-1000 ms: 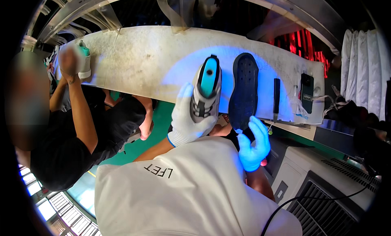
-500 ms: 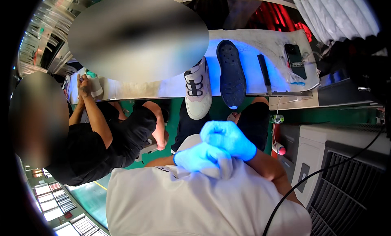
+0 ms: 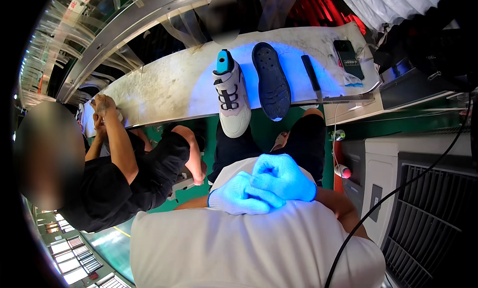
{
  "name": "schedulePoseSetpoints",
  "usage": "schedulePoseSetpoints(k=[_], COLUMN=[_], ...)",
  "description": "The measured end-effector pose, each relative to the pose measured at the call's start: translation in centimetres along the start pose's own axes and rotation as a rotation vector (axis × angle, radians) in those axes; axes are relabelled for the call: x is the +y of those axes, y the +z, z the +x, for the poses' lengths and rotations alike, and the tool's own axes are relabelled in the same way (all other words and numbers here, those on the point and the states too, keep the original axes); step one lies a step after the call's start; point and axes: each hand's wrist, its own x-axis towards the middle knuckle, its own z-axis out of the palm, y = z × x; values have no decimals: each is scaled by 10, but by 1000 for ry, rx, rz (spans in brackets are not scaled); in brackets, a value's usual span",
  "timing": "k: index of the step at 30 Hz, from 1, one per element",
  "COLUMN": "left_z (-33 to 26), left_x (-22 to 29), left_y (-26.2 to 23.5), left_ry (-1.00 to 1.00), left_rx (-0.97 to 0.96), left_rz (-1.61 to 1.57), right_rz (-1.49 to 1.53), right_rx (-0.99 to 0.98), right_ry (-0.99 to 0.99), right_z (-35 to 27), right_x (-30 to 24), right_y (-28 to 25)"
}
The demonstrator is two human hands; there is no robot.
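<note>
Two gloved hands (image 3: 238,194) (image 3: 286,177) touching, grip unclear, pale shoe (image 3: 235,121) and dark sole (image 3: 272,81) beyond, apart from them

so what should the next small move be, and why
Perhaps draw the left hand away from the right hand and bring it to the shoe: both hands are together by the shirt, and the shoe's toe juts past the edge of the table.

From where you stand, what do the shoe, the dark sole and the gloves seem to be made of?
Shoe: pale, matte panels, perhaps leather or synthetic. Dark sole: likely rubber or foam, dull, with moulded grooves and pits. Gloves: probably soft knit fabric, matte, snug.
</note>
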Motion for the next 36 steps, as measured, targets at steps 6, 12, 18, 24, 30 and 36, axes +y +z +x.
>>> schedulePoseSetpoints(k=[6,12,18,24,30,36], left_z=[9,14,-7,29,41,-1], left_x=[5,20,30,8,98,190], left_y=[8,-7,-67,-166,-138,-49], left_ry=[356,946,1055,1091,1406,1059], left_rx=[-253,-69,785,1107,811,770], left_rz=[-137,691,1420,1768,1953,1065], right_rz=[2,65,-770,-1194,-1198,-717], right_rx=[82,-18,637,589,766,713], right_ry=[-257,-82,-420,-503,-569,-753], right_z=[20,11,38,72,101,52], right_x=[3,13,28,86,105,-18], right_y=[6,-24,-88,-113,-125,-90])
